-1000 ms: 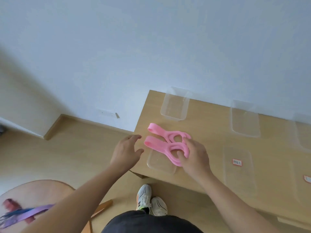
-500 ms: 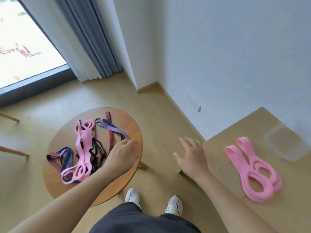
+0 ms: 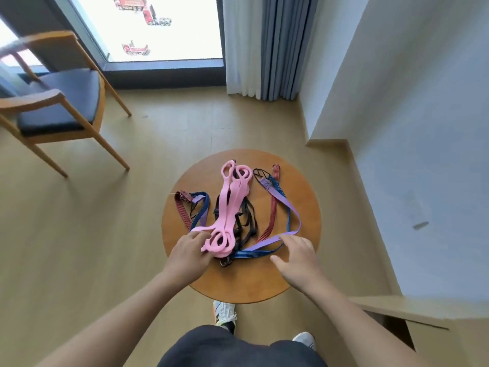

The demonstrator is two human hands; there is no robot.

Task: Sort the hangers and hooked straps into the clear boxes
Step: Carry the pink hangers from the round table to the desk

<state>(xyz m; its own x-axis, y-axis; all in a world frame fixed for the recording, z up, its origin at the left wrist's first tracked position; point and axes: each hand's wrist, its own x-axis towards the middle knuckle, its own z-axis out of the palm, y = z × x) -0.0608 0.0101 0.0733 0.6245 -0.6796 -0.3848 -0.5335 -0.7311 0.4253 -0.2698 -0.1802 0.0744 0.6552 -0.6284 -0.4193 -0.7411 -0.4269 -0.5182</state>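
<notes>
Pink hangers (image 3: pixel 232 207) lie bundled mid-pile on the round wooden surface (image 3: pixel 299 197), looped near ends toward the person. Left grip (image 3: pixel 188 254) sits at those near loops, fingertips touching them and partly hidden; cannot tell if it clamps them. Right grip (image 3: pixel 296 254) is released, fingers spread, at the near end of the purple strap (image 3: pixel 266 242), just beside the blue strap (image 3: pixel 254 253). Black straps (image 3: pixel 250 215) are tangled under the hangers, red strap (image 3: pixel 271 210) right of them.

Bright window (image 3: pixel 158 27) and grey curtains (image 3: pixel 264 46) way past the left hand (image 3: pixel 189 256), wooden chair (image 3: pixel 58 102) further left, wood floor (image 3: pixel 79 234), white wall (image 3: pixel 423 128) right.
</notes>
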